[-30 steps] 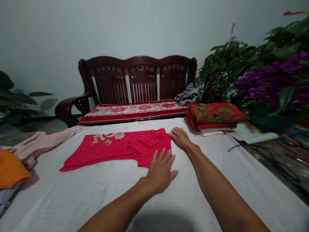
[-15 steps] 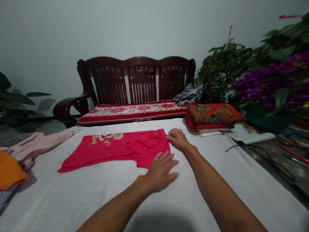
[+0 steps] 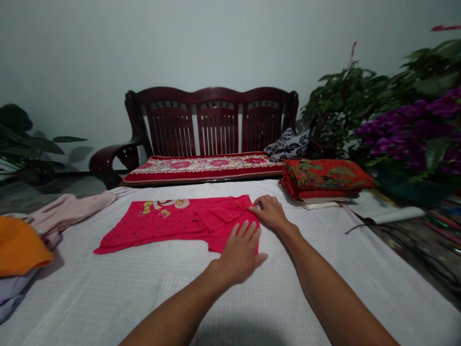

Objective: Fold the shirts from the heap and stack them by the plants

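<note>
A pink-red T-shirt [image 3: 169,223] with dark dots lies folded lengthwise across the white cloth, a sleeve turned over its upper part and part of a cartoon print at its far edge. My left hand [image 3: 239,254] rests flat on the shirt's near right part, fingers spread and the thumb off its edge. At the right end, my right hand [image 3: 270,211] has bent fingers, thumb and forefinger pinching the shirt's edge by the neck. The fingertips partly hide that grip.
Piled at left are a pale pink garment [image 3: 74,214] and an orange one [image 3: 21,247]. Folded red patterned cloths [image 3: 324,175] lie at the right back, near a black cable [image 3: 396,245] and purple flowers [image 3: 406,127]. Behind stands a wooden bench [image 3: 216,122].
My left hand has shifted slightly and settled flatter on the shirt. My right hand stays at the neck edge, its fingers more bent. The whole view has swung a little left.
</note>
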`<state>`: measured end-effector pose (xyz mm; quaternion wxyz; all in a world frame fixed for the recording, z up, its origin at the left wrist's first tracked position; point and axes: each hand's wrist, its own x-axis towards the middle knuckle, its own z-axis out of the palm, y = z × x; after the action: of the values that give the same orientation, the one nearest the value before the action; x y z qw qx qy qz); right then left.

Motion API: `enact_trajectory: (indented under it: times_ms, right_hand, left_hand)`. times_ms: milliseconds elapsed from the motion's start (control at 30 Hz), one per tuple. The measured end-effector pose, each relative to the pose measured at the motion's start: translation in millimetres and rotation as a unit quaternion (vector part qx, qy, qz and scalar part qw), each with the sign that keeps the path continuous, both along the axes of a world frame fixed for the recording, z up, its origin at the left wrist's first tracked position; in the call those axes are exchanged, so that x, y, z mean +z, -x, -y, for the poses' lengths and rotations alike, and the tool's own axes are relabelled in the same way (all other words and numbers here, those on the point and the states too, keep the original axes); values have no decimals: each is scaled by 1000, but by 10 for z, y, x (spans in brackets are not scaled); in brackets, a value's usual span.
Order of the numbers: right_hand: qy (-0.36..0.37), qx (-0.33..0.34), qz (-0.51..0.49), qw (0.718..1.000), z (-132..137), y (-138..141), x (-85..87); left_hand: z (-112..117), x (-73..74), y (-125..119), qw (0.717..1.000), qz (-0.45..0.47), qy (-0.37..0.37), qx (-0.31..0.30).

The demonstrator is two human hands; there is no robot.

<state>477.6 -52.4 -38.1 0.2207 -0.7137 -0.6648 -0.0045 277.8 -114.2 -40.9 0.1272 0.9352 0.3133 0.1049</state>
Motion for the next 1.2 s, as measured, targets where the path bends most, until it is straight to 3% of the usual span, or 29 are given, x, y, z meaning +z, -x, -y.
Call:
enact_trajectory:
  times_ms: [167,300,333,400,467,533,667,800,933,1033,1133,1200]
  right_hand:
    - [-4,-9,57,998,16,53,5]
    - [-48,-43,67,996,16,11,-32]
    - [-65,-44,64,995,24,4,-33]
    - [-97,-18,50,994,54,15,-20]
    - [-116,31,26,992,104,71,10]
    - [-117,80,-3,990,163,178,47]
    - [-96,190,-42,976,265,475,118]
    - [-67,250,18,966,283,734,185]
    - [-43,266,131,954,224,901,252]
    - [-30,253,180,950,184,969,265]
    - [-42,230,133,963,173,962,229]
    - [-68,213,32,974,178,913,204]
  left_hand:
    - [93,61,81,997,15,32,-70]
    - [102,209,194,971,88,138,-173]
    - [60,249,232,967,121,163,-157]
    - [-86,327,337,965,186,173,-67]
    - [-286,395,491,968,213,123,40]
    - [-487,444,686,977,175,57,103]
    - [-758,447,1075,983,110,7,150]
    - [-909,363,1302,965,101,12,244]
    - [-1031,254,1357,952,106,63,281]
    - [-1083,174,1346,950,92,58,293]
    - [-1097,135,1321,948,85,34,305]
    - [-1083,150,1295,943,107,42,313]
